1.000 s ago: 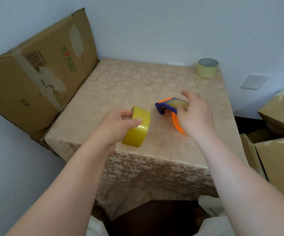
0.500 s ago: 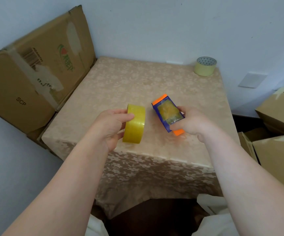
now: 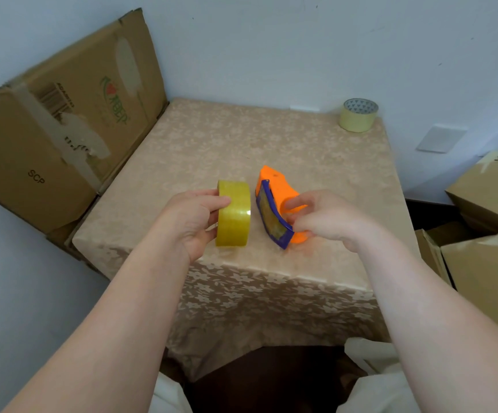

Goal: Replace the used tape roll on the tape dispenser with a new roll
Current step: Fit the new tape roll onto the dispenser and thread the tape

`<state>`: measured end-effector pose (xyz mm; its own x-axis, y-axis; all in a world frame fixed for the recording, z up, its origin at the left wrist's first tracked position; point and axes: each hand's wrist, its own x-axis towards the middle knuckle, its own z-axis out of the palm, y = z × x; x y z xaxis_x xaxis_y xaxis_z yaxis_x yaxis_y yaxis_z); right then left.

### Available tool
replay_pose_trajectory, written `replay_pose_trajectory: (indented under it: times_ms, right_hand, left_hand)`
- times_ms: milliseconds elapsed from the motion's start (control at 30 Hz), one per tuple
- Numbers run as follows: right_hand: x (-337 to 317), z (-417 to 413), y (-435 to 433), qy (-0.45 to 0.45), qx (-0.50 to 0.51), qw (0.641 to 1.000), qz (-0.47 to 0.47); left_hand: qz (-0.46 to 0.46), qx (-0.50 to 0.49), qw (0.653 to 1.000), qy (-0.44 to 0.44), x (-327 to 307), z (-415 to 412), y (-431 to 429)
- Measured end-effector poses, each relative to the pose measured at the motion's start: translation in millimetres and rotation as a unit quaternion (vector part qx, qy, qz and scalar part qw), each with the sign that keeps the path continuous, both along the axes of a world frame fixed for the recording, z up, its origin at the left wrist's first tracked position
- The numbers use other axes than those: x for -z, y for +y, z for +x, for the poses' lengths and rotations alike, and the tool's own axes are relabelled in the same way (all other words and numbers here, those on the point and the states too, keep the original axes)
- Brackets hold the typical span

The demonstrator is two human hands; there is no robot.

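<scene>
My left hand [image 3: 192, 220] grips a full yellow tape roll [image 3: 233, 213], held on edge just above the table. My right hand [image 3: 328, 219] holds the orange and blue tape dispenser [image 3: 274, 204] by its orange body, fingers through the handle opening. The dispenser is tilted on its side with the blue plate facing the roll. A narrow gap separates roll and dispenser. A second, pale yellow tape roll [image 3: 358, 115] lies flat at the far right corner of the table.
The table [image 3: 241, 144] wears a beige flowered cloth and stands against a white wall. A large flattened cardboard box [image 3: 56, 126] leans at the left. More cardboard boxes [image 3: 489, 198] stack at the right.
My right hand picked the dispenser up off the table and turned it on its side. The yellow roll in my left hand moved up and closer to the dispenser.
</scene>
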<state>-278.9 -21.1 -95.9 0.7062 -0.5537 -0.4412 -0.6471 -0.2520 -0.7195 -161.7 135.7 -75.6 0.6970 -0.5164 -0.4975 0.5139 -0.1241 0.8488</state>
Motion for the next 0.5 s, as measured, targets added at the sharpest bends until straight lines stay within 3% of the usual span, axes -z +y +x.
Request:
replay_pose_trajectory:
  times_ms: [133,267,433,500]
  right_hand:
    - [4,1,8,0.052,-0.115,0.984,-0.123]
    - [18,6,14,0.075,-0.135,0.956,-0.251]
    - [11,7,9,-0.009,-0.028,0.943,-0.332]
    - [7,5,1,-0.046,0.054,0.949,-0.308]
  left_hand:
    - [0.0,-0.006,1.0,0.004,1,0,0]
    - [-0.001,-0.009,1.0,0.003,1,0,-1]
    - [-0.007,-0.013,1.0,0.008,1,0,-1]
    - [-0.012,-0.017,1.0,0.013,2,2,-1]
